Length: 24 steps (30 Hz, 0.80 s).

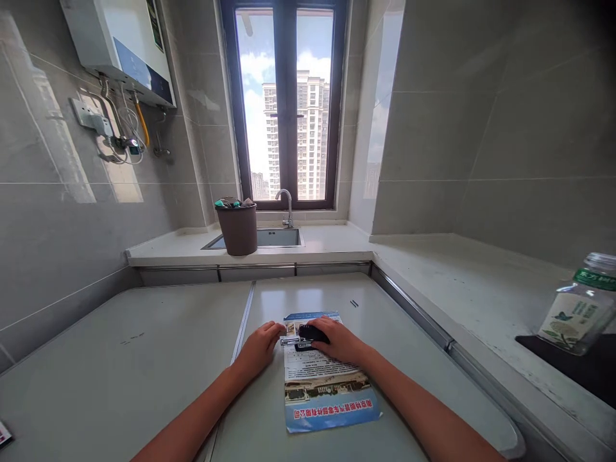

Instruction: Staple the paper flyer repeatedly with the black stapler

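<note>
A black stapler (304, 333) with a silvery metal rail (289, 341) lies over a printed leaflet (327, 391) on the white table. My right hand (337, 340) is closed around the stapler's black body from the right. Close to the left end of the rail, my left hand (262, 346) has its thumb and fingertips pressed together. What those fingers hold, if anything, is too small to make out. The leaflet has blue borders, dense text and a picture band, and its print appears upside down. Two short staple strips (355, 303) lie beyond it to the right.
A brown bin (238, 229) stands by the sink (279, 238) and its faucet (287, 208) under the window. A clear plastic jar (580, 308) rests on something dark on the right counter (447, 276). A water heater (128, 48) hangs at upper left.
</note>
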### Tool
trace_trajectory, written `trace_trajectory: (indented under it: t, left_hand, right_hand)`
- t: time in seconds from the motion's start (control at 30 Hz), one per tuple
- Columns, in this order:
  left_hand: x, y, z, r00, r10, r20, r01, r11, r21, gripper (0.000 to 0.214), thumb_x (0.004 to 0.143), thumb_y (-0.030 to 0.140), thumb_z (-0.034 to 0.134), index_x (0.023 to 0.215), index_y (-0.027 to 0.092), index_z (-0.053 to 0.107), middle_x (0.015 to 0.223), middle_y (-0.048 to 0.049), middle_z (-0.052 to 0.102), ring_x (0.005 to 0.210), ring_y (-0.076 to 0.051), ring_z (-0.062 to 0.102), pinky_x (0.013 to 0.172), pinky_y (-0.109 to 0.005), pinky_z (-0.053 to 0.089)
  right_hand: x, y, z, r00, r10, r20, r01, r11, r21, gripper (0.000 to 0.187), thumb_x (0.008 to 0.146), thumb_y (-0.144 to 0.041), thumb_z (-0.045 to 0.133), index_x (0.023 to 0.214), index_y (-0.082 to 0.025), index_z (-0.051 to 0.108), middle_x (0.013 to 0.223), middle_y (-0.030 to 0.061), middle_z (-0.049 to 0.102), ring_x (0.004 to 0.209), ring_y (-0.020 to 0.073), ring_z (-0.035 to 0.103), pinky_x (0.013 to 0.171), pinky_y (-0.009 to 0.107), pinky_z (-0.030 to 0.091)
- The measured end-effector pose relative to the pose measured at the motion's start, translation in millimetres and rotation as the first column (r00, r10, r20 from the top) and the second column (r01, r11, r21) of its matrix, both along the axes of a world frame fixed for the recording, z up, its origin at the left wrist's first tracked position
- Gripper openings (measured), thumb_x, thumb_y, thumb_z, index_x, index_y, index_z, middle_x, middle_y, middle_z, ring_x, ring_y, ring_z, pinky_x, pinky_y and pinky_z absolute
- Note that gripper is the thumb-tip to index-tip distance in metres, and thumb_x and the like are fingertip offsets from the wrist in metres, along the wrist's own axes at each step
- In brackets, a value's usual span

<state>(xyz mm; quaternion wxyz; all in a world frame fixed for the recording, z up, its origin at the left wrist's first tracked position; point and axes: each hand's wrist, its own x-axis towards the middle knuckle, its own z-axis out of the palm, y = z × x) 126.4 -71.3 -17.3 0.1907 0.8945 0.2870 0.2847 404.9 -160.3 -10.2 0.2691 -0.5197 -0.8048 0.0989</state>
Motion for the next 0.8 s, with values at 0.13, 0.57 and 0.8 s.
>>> trace_trajectory:
  t: [0.13, 0.57, 0.8]
  left_hand:
    - [2.5, -3.5, 2.4, 0.999, -0.037, 0.038, 0.038, 0.999, -0.029, 0.028, 0.106, 0.032, 0.044, 0.107, 0.023, 0.07, 0.104, -0.0061, 0.074, 0.091, -0.021, 0.069, 0.085, -0.032, 0.051]
    - [2.5, -3.9, 0.5, 0.992, -0.099, 0.08, 0.101, 0.995, -0.012, 0.039, 0.1, 0.014, 0.043, 0.124, 0.026, 0.071, 0.104, -0.0065, 0.066, 0.091, -0.017, 0.067, 0.087, -0.03, 0.053]
    - [2.5, -2.8, -3.7, 0.991, -0.1, 0.093, 0.102, 0.995, -0.021, 0.03, 0.103, 0.023, 0.048, 0.121, 0.027, 0.072, 0.108, -0.0062, 0.064, 0.092, -0.017, 0.067, 0.088, -0.029, 0.054]
  right_hand:
    - [3.7, 1.0, -0.7, 1.0, 0.012, -0.002, -0.012, 1.0, -0.001, 0.046, 0.09, -0.033, 0.072, 0.134, -0.025, 0.061, 0.13, 0.0092, 0.068, 0.12, 0.0296, 0.062, 0.104, 0.043, 0.048]
    - [5.6, 4.4, -7.2, 1.0, 0.018, -0.003, -0.018, 1.0, 0.013, 0.048, 0.087, -0.03, 0.075, 0.132, -0.025, 0.061, 0.128, 0.0091, 0.069, 0.117, 0.0288, 0.063, 0.101, 0.041, 0.049]
    - [6.0, 5.6, -7.0, 1.0, 0.022, 0.004, -0.022, 1.0, 0.008, 0.048, 0.088, -0.032, 0.075, 0.133, -0.024, 0.061, 0.127, 0.0097, 0.069, 0.116, 0.0292, 0.063, 0.101, 0.042, 0.048]
